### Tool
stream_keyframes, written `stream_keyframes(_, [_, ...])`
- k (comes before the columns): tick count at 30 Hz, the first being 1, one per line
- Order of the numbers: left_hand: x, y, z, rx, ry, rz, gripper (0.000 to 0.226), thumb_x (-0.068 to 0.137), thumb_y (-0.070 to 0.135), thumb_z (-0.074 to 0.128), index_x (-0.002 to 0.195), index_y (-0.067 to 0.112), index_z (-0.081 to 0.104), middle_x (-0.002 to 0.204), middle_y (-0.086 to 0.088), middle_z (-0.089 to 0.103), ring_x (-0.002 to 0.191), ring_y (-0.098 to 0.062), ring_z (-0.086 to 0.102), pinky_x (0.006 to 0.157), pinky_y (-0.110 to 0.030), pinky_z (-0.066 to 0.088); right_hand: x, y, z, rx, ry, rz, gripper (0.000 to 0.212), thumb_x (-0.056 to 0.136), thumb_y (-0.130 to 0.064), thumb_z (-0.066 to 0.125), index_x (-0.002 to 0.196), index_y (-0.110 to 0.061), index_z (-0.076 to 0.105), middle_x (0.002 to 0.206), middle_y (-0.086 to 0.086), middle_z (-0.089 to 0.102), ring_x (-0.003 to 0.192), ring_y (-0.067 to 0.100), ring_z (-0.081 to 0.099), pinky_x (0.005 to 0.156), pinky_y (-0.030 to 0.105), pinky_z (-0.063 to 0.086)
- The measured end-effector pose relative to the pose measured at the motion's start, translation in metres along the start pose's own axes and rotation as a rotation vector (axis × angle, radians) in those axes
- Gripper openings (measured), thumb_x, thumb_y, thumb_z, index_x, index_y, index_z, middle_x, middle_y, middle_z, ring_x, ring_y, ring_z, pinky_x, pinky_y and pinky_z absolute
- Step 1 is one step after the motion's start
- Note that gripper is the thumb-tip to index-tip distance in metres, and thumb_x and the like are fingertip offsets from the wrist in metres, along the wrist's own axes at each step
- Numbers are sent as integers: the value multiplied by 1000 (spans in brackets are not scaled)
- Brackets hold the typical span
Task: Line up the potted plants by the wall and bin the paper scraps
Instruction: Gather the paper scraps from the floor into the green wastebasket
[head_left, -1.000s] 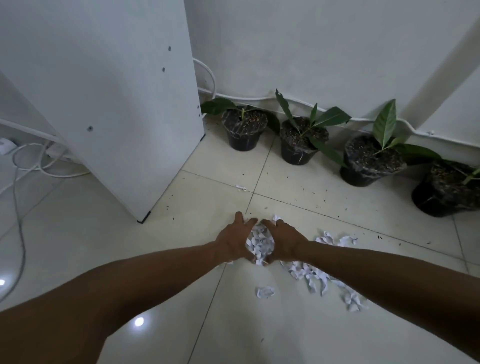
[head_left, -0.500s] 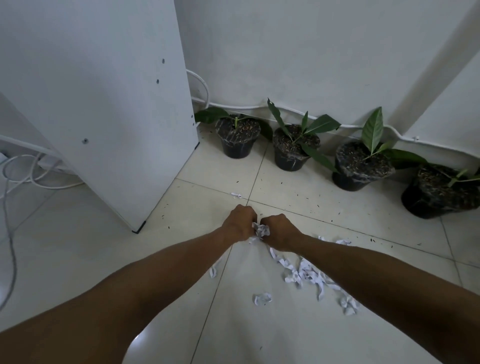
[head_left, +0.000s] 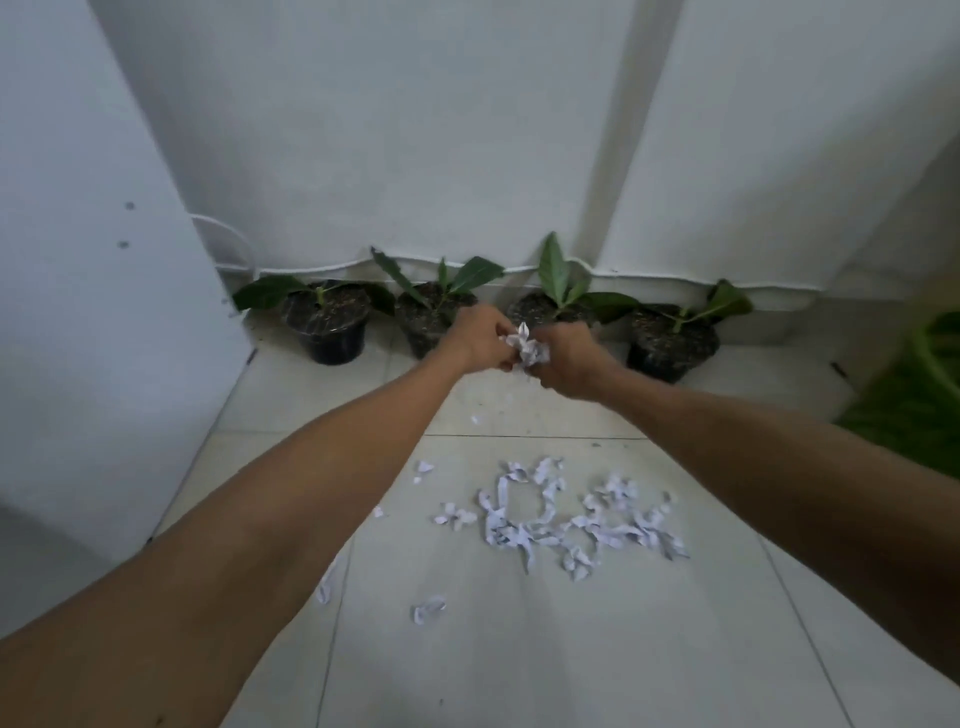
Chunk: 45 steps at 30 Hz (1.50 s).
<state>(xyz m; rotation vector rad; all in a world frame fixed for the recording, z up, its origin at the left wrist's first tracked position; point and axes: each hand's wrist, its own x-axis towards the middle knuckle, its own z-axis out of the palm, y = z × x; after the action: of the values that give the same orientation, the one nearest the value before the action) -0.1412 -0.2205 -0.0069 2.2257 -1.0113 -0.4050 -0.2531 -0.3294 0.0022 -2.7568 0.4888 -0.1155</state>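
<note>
Potted plants aligned at wall, 12 o'clock. Left hand and right hand clench one paper wad — floor scraps at 6 o'clock remain unbinned.

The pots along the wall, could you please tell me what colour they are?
Black pots, seen best in the head view.

White wall filling upper frame w/ a vertical ridge running down at upper right. White cable trailing along its base. White cabinet panel standing at left edge. Pale tiled floor w/ grout lines taking up lower frame, dim light. Green patch showing at right edge, too blurred to ID.
</note>
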Motion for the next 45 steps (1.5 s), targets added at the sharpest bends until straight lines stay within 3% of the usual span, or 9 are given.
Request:
stream_keyframes(4, [40, 95, 24, -69, 68, 171, 13, 83, 20, 73, 89, 11, 81, 87, -6, 78, 73, -17, 66, 61, -18, 47, -23, 60, -79, -76, 242, 106, 18, 87, -20, 69, 96, -5, 74, 96, 20, 76, 87, 35, 71, 72, 34, 50])
stream_keyframes(10, [71, 260, 74, -285, 114, 358, 7, 76, 12, 74, 71, 8, 78, 70, -10, 74, 69, -20, 72, 64, -27, 57, -75, 154, -194, -176, 524, 322, 20, 84, -11, 63, 98, -1, 72, 97, 23, 75, 90, 40, 69, 73, 35, 49])
stream_keyframes(18, [57, 405, 200, -441, 7, 599, 23, 88, 27, 65, 91, 10, 80, 92, -22, 74, 92, -30, 73, 67, -33, 56, -190, 255, -242, -186, 708, 590, 29, 84, -3, 56, 111, 0, 66, 109, 26, 68, 99, 41, 65, 75, 38, 48])
stream_keyframes(22, [58, 408, 258, -21, -270, 742, 40, 91, 30, 59, 131, 25, 60, 130, -13, 66, 115, -30, 64, 94, -36, 53, -226, 292, -215, -236, 321, 746, 61, 91, -16, 65, 146, -5, 41, 137, 22, 58, 123, 38, 57, 103, 43, 47])
stream_keyframes(26, [60, 388, 279, 265, -343, 709, 18, 85, 26, 66, 101, 17, 70, 102, -8, 70, 101, -28, 67, 90, -41, 51, -245, 309, -187, -273, 84, 792, 43, 95, -14, 59, 137, -10, 52, 131, 18, 63, 119, 37, 60, 97, 42, 48])
stream_keyframes(30, [65, 375, 273, 228, -320, 675, 7, 87, 16, 67, 93, 12, 69, 90, -5, 69, 87, -22, 66, 95, -45, 53, -247, 308, -183, -250, 58, 832, 35, 97, -7, 47, 129, -13, 60, 124, 14, 65, 115, 33, 63, 94, 42, 52])
stream_keyframes(36, [59, 359, 250, 73, -253, 699, 16, 93, 16, 62, 104, 13, 72, 104, -7, 71, 100, -23, 66, 98, -47, 51, -232, 284, -196, -246, 216, 821, 33, 96, -7, 47, 126, -9, 61, 120, 13, 65, 113, 30, 63, 91, 38, 50])
stream_keyframes(40, [63, 329, 214, 88, -132, 679, 31, 93, 17, 54, 119, 18, 69, 123, -11, 68, 115, -29, 62, 98, -43, 50, -201, 253, -189, -290, 407, 634, 30, 93, -7, 51, 120, -5, 64, 113, 14, 70, 105, 32, 66, 94, 42, 54])
stream_keyframes(45, [78, 256, 168, 245, -78, 592, 44, 88, 17, 59, 132, 14, 59, 134, -16, 60, 123, -31, 57, 98, -37, 48, -142, 214, -151, -360, 373, 349, 41, 85, -2, 52, 123, -7, 67, 119, 19, 69, 105, 36, 66, 90, 40, 55])
